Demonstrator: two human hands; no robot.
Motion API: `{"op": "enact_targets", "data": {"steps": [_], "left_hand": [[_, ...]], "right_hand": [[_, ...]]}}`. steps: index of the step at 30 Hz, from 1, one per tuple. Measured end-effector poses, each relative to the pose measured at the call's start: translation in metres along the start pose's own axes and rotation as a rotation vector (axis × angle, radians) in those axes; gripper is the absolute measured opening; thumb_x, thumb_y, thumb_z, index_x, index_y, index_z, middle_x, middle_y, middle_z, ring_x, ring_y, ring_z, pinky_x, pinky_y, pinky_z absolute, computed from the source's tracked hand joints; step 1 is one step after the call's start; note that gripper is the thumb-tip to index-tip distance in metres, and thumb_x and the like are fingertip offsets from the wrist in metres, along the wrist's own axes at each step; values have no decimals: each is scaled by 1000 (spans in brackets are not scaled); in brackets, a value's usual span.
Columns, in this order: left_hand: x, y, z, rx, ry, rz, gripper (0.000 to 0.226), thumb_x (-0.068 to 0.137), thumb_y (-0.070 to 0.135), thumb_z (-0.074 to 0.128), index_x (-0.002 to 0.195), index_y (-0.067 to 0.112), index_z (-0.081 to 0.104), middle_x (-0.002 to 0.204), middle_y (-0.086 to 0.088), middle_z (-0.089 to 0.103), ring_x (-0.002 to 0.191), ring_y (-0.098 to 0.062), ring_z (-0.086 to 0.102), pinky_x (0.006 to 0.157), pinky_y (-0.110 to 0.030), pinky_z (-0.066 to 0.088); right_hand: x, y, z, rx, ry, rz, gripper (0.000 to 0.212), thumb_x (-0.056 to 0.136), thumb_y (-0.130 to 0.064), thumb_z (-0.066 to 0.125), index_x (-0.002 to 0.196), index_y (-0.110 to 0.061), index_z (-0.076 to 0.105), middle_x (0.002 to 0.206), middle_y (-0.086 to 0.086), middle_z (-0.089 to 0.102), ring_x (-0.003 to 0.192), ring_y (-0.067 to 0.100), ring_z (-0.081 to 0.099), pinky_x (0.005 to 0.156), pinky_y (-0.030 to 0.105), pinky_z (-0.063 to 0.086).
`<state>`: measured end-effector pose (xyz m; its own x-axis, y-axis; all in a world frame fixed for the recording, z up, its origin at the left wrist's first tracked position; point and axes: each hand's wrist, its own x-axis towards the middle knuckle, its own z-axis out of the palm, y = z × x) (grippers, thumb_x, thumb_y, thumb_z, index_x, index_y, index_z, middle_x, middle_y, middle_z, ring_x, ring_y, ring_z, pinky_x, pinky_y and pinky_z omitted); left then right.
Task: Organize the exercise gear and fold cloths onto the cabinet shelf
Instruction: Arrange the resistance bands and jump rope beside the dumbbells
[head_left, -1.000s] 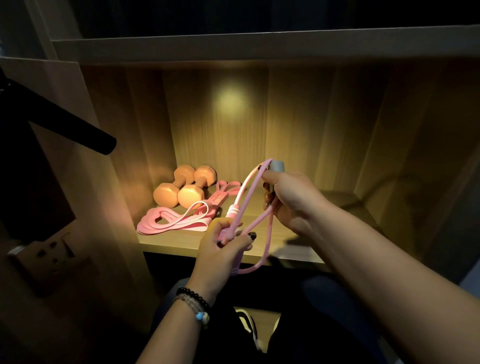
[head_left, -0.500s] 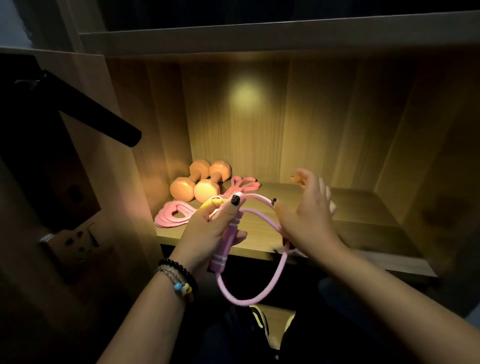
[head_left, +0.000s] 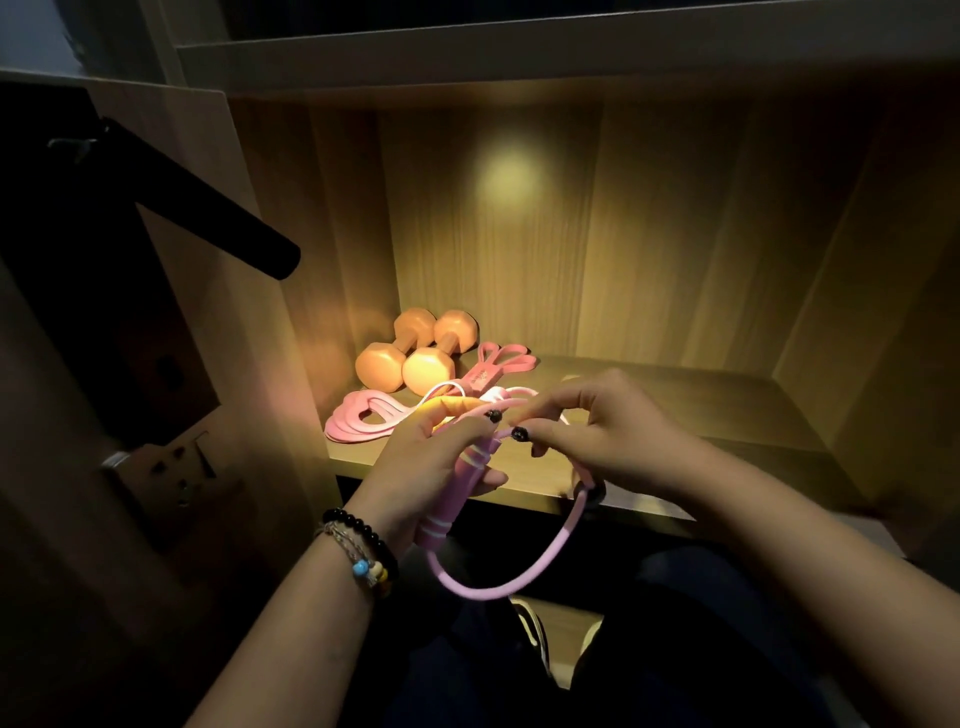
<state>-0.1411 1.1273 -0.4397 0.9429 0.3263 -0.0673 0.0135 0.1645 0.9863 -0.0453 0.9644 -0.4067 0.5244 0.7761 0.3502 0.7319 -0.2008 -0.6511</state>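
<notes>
Since half a second ago the right hand (head_left: 613, 441) has closed in from open to pinch the pink rubbery skipping-rope cord (head_left: 524, 577) just above the left hand (head_left: 431, 467) — which grips the striped pink handle (head_left: 457, 493), long axis tilted toward the wooden shelf (head_left: 649, 467) just beyond.

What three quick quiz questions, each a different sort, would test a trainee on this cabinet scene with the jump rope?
1. True or false: the dumbbells lie at the shelf's left rear.
2. Multiple choice: the left hand grips A) a dumbbell, B) the rope handle, C) the bands.
3. Fill in: the rope's loop hangs ____ the shelf edge.

Key: 1 true; 2 B; 3 below. The right hand pinches the rope near the handle's top.
</notes>
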Motion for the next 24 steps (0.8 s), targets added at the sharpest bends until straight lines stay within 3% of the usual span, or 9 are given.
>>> {"op": "enact_targets", "data": {"steps": [2, 4, 7, 9, 12, 16, 18, 20, 24], "left_hand": [[1, -5, 2, -50, 11, -39, 15, 84, 15, 67, 99, 12, 66, 96, -12, 67, 67, -25, 70, 56, -27, 57], [3, -10, 5, -85, 28, -64, 15, 84, 16, 66, 97, 7, 66, 91, -11, 69, 66, -25, 70, 55, -27, 58], [5, -17, 9, -108, 50, -70, 18, 86, 18, 65, 97, 5, 63, 80, -4, 72, 63, -23, 70, 57, -29, 59], [6, -19, 10, -139, 68, -65, 15, 86, 20, 65, 95, 8, 65, 73, 0, 74, 61, -22, 69, 60, -31, 59], [6, -19, 12, -153, 87, -83, 20, 86, 29, 66, 97, 12, 64, 75, -7, 71, 59, -20, 67, 65, -32, 58], [5, -19, 19, -133, 58, -118, 34, 85, 37, 64, 106, 11, 60, 83, -11, 68, 57, -18, 66, 57, -26, 57], [4, -17, 22, -140, 40, -109, 43, 77, 39, 68, 107, 10, 60, 81, -9, 71, 57, -18, 66, 57, -26, 57], [3, -16, 24, -124, 45, -99, 50, 68, 41, 71, 106, 10, 60, 81, -8, 71, 58, -18, 67, 58, -27, 58], [3, -21, 27, -15, 99, -53, 22, 88, 28, 64, 102, 11, 60, 90, -9, 69, 59, -17, 68, 56, -26, 55]], "right_hand": [[0, 6, -2, -217, 41, -67, 11, 90, -19, 64, 92, -18, 75, 70, -14, 64, 65, -4, 56, 64, 12, 43], [-1, 12, -1, -378, 98, -129, 11, 91, -20, 63, 90, -22, 73, 68, -25, 53, 69, -3, 48, 74, 34, 44], [-4, 23, 0, -463, 201, -84, 12, 93, -20, 59, 91, -20, 71, 73, -22, 52, 77, 4, 43, 81, 43, 43], [-5, 29, 1, -449, 242, 10, 14, 94, -21, 56, 93, -18, 70, 77, -13, 59, 81, 11, 49, 83, 45, 45], [-8, 33, 5, -422, 149, 112, 16, 95, -24, 52, 97, -22, 68, 80, -9, 65, 83, 15, 57, 88, 45, 45], [-12, 31, 8, -312, 4, 63, 25, 94, -37, 49, 116, -32, 61, 86, -21, 65, 82, -13, 54, 96, 37, 36], [-13, 29, 9, -321, -25, 8, 24, 94, -37, 51, 115, -31, 62, 89, -18, 65, 83, -10, 55, 93, 37, 37], [-12, 29, 8, -355, 40, -37, 15, 94, -31, 55, 102, -27, 67, 86, -14, 66, 83, 2, 57, 92, 42, 38], [-11, 36, 1, -453, 186, -34, 15, 93, -36, 54, 94, -28, 68, 82, -12, 65, 79, 8, 55, 88, 38, 37]]}}
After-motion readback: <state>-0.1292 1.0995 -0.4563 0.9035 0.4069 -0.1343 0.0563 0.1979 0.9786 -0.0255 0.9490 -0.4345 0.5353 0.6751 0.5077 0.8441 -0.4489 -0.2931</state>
